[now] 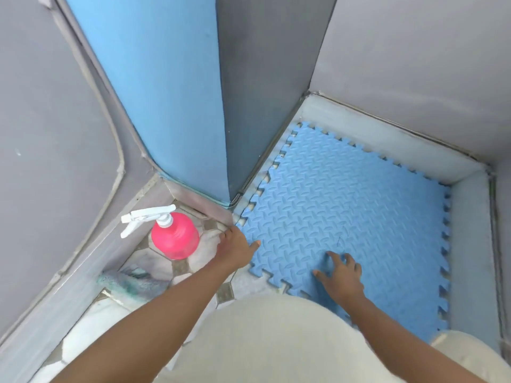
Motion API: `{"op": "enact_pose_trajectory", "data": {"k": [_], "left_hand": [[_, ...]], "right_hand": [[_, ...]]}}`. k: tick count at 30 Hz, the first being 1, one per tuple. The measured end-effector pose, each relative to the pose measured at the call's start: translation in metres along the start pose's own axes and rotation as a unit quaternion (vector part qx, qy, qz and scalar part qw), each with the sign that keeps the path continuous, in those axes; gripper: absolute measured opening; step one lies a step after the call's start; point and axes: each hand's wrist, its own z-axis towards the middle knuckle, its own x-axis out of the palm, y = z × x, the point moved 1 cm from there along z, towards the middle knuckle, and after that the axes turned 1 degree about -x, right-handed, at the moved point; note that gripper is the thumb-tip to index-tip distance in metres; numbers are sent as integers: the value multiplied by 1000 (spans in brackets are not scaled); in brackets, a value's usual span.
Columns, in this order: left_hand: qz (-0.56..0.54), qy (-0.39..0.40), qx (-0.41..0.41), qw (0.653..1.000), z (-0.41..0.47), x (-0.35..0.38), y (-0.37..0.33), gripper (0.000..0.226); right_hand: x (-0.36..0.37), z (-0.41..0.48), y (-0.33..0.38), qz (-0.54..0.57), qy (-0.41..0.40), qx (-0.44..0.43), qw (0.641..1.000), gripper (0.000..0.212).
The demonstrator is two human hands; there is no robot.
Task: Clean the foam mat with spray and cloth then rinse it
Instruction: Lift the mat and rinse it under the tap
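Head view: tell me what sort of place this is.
Probably a tiled corner of a home washing area or balcony. A low kerb walls in the blue foam mat, and a pink spray bottle stands on patterned floor tiles.

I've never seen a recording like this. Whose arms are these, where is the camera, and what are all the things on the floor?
There is no machine here: a person wears one wide-angle camera on the head, looking down at their own bare arms. That is why the walls bend. The left hand rests at the near left edge of the blue foam mat, a tile with jigsaw edges lying in a shallow recess. The right hand lies spread flat on the mat. Neither hand has a grip on anything yet. On the tiled floor to the left stands a pink spray bottle with a white trigger, and nearer the camera lies a blurry greenish cloth. The pale shape at the bottom is probably the person's clothing.
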Motion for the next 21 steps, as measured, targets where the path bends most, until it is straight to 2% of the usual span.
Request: {"op": "enact_pose_trajectory", "data": {"k": [3,4,6,9,13,17,21], "left_hand": [[-8,-6,-40,999,7,-4,-2,99],[-21,-12,-46,999,10,-7,-2,98],[-58,-17,-42,997,9,-15,-4,82],[-62,-8,13,998,-1,-39,-17,52],[-54,4,107,993,-27,-87,-46,56],[-59,-28,170,983,-59,-123,-89,44],[-89,-82,186,975,-84,-157,-111,42]], "right_hand": [[11,-10,-12,44,21,22,999,77],[13,-14,-14,53,22,26,998,79],[11,-21,-14,65,11,27,997,76],[1,-33,0,99,-16,37,994,69],[-26,-43,26,160,-38,82,983,70],[-53,-54,53,209,-55,118,969,71],[-80,-68,70,236,-63,56,968,65]]}}
